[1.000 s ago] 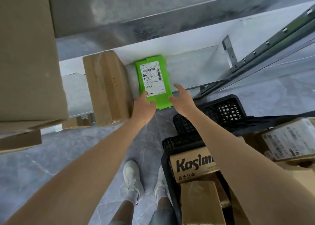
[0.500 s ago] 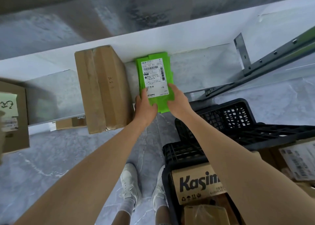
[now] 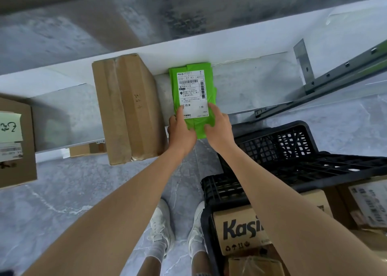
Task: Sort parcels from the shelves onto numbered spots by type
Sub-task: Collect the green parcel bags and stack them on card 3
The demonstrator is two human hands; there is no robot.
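The green poly-mailer parcel [image 3: 210,87] lies flat on the metal shelf [image 3: 251,87], its white shipping label [image 3: 191,91] facing up and its near end overhanging the shelf's front edge. Both hands grasp that near end: the left hand [image 3: 181,129] pinches the left corner with its thumb on the label, and the right hand [image 3: 218,127] clasps the right corner. Just beside the parcel, on its left, sits a long taped cardboard box [image 3: 127,108]. Lower right stands a black plastic crate [image 3: 293,150] holding a box printed "Kasi" [image 3: 238,229].
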